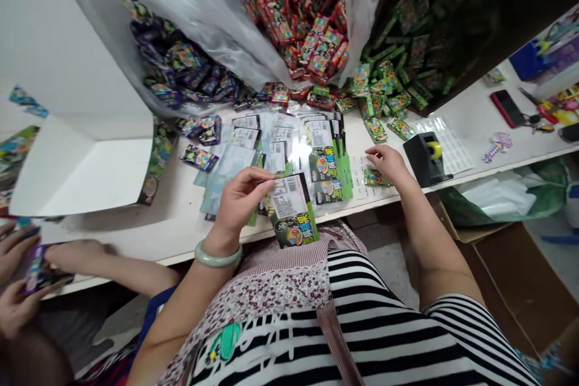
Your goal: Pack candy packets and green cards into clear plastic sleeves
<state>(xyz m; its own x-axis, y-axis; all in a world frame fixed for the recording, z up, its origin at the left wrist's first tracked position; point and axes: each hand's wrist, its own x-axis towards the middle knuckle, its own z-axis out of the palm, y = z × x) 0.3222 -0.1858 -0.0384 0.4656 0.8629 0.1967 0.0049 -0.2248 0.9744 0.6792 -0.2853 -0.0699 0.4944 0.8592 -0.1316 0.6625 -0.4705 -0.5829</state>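
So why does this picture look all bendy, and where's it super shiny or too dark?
Only the head view here: the table's front edge bows, probably from a wide lens; white glare washes out part of the clear plastic sleeves near the middle; deep shadow fills the dark box at upper right; another person's hand at far left looks soft.

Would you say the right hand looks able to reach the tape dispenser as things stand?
Probably yes: the black tape dispenser stands on the table beside the right hand, and nothing seems to lie between them.
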